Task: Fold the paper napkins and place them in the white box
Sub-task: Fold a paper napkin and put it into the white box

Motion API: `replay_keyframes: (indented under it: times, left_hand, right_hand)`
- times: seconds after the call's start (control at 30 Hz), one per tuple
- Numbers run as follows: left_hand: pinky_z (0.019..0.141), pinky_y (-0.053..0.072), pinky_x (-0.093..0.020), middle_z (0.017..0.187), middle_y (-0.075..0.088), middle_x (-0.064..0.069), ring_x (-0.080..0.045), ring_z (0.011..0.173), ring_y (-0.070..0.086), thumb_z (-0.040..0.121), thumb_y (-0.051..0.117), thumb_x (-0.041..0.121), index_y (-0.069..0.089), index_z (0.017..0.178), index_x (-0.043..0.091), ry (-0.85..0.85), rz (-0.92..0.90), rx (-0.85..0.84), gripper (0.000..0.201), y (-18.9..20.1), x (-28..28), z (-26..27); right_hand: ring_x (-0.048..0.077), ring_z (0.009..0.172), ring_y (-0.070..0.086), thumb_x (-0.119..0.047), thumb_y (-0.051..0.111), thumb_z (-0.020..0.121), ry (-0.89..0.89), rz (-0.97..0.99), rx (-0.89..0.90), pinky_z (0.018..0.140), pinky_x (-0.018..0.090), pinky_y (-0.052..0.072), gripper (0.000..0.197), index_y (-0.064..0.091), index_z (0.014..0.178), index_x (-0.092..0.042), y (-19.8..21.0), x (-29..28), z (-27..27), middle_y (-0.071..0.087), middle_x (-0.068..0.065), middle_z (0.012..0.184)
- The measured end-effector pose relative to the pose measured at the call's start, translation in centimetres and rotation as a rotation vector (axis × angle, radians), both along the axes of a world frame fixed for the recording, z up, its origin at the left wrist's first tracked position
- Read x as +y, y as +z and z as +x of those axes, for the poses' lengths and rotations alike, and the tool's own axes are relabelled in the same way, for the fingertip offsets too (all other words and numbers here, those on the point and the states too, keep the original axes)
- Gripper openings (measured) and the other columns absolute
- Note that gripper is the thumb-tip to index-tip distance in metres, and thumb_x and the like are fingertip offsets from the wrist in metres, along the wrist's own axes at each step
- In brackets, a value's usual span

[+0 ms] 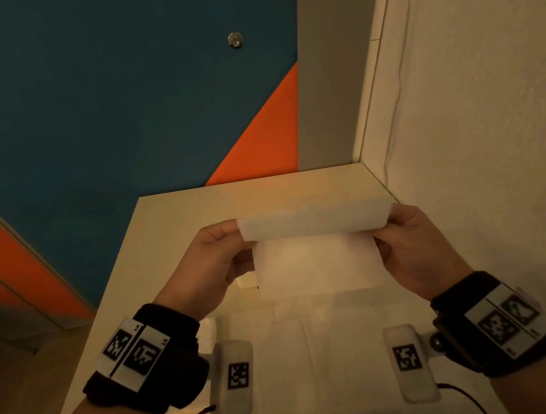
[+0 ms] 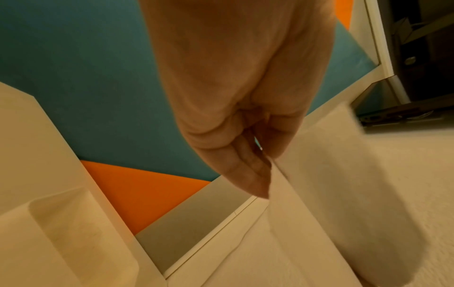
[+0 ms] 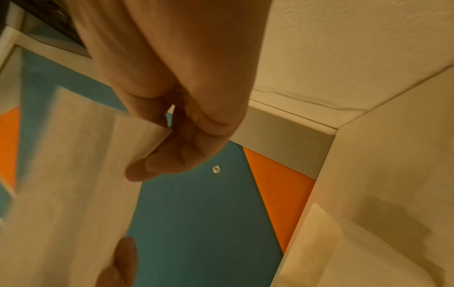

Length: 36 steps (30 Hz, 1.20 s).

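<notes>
I hold a white paper napkin (image 1: 319, 263) in the air above the table between both hands. Its top edge is folded over toward me into a band (image 1: 314, 224), and the rest hangs down. My left hand (image 1: 235, 245) pinches the left end of the band, thumb and fingers closed on the paper (image 2: 331, 194). My right hand (image 1: 386, 228) pinches the right end (image 3: 86, 155). A corner of the white box (image 1: 245, 282) shows under the napkin's left side. Its rounded rim also appears in the wrist views (image 2: 61, 233) (image 3: 319, 242).
The cream table (image 1: 171, 218) stands in a corner, with a white textured wall (image 1: 492, 113) close on the right. More white paper (image 1: 315, 355) lies on the table near me. A blue and orange floor (image 1: 83, 109) lies beyond the far edge.
</notes>
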<state>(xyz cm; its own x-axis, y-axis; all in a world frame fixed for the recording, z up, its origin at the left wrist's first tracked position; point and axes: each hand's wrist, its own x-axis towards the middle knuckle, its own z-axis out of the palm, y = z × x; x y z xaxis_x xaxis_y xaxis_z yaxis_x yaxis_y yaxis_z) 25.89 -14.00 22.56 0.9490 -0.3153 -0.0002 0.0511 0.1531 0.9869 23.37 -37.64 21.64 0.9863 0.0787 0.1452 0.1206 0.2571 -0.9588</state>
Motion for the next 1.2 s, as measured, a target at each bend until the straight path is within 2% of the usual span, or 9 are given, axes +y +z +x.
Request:
replay_keyframes:
  times: [0.1,0.17,0.27,0.33,0.4,0.63,0.9,1.1,1.2]
  left_hand:
    - [0.06,0.054,-0.022,0.094,0.073,-0.005,-0.016,0.075,0.067,0.097,0.031,0.011,0.073,0.09,0.006,-0.006,-0.063,0.021,0.043,0.5,-0.1,-0.3]
    - [0.06,0.054,-0.022,0.094,0.073,0.0,-0.015,0.076,0.066,0.091,0.049,0.014,0.072,0.094,0.01,0.029,-0.042,-0.034,0.024,0.6,-0.4,-0.4]
    - [0.069,0.058,-0.031,0.09,0.073,0.006,-0.019,0.081,0.065,0.077,0.063,-0.003,0.07,0.098,0.018,0.072,-0.003,-0.114,0.031,0.3,-0.7,-0.5]
    - [0.077,0.057,-0.037,0.086,0.073,0.006,-0.023,0.083,0.063,0.076,0.063,-0.008,0.07,0.1,0.02,0.101,-0.021,-0.121,0.037,0.4,-0.9,-0.5]
    - [0.077,0.057,-0.036,0.088,0.072,0.008,-0.019,0.083,0.064,0.078,0.061,-0.009,0.068,0.101,0.019,0.123,-0.041,-0.125,0.037,0.5,-1.0,-0.5]
    - [0.075,0.059,-0.036,0.099,0.068,-0.005,-0.02,0.087,0.067,0.081,0.059,-0.007,0.058,0.115,0.041,0.065,-0.09,-0.119,0.059,0.0,-0.4,-0.7]
    - [0.066,0.052,-0.023,0.099,0.067,-0.004,-0.015,0.077,0.063,0.069,0.064,0.031,0.072,0.103,0.031,-0.269,0.072,-0.078,0.035,-0.1,0.8,-1.3]
    - [0.083,0.057,-0.031,0.113,0.07,-0.001,-0.021,0.096,0.069,0.083,0.063,-0.005,0.069,0.111,0.013,-0.204,0.235,-0.074,0.033,-1.5,-1.1,-2.0]
    - [0.081,0.058,-0.038,0.109,0.071,0.001,-0.022,0.09,0.07,0.083,0.062,-0.007,0.072,0.104,0.018,-0.043,0.239,-0.02,0.034,-3.3,-0.3,-1.6]
  right_hand:
    - [0.018,0.082,0.062,0.005,0.047,0.088,-0.006,-0.07,-0.032,0.068,0.033,0.047,0.047,0.075,0.061,-0.02,0.4,-0.2,0.0,0.071,-0.005,0.087]
    - [0.022,0.082,0.059,0.011,0.039,0.087,-0.025,-0.038,-0.025,0.07,0.036,0.042,0.053,0.075,0.062,-0.018,0.7,-0.3,-0.1,0.07,-0.002,0.087]
    - [0.022,0.076,0.058,-0.007,0.044,0.08,0.048,0.157,0.017,0.063,0.029,0.05,0.033,0.074,0.089,-0.018,1.0,-0.2,-0.1,0.068,0.005,0.086]
    - [0.019,0.069,0.059,-0.029,0.062,0.073,0.09,0.302,0.054,0.057,0.026,0.051,0.044,0.061,0.116,-0.019,1.3,-0.3,-0.1,0.066,0.009,0.09]
    - [0.018,0.066,0.061,-0.033,0.07,0.073,0.054,0.194,0.08,0.057,0.029,0.051,0.057,0.051,0.126,-0.023,1.2,-0.2,-0.1,0.068,0.009,0.091]
    - [0.023,0.084,0.069,0.008,0.056,0.084,-0.12,-0.146,0.04,0.063,0.031,0.057,0.057,0.043,0.128,-0.026,1.0,0.3,-0.2,0.074,0.01,0.094]
    - [0.03,0.072,0.067,0.01,0.058,0.084,0.046,-0.512,-0.051,0.064,0.036,0.055,0.052,0.05,0.118,-0.028,2.8,0.2,0.6,0.067,0.015,0.077]
    - [0.039,0.08,0.062,0.004,0.062,0.084,0.235,-0.708,-0.077,0.072,0.045,0.053,0.051,0.049,0.122,-0.027,2.5,1.8,2.4,0.063,0.028,0.089]
    - [0.021,0.067,0.062,-0.003,0.065,0.085,0.192,-0.777,-0.025,0.062,0.028,0.05,0.042,0.052,0.119,-0.024,0.9,1.5,3.5,0.066,0.014,0.083]
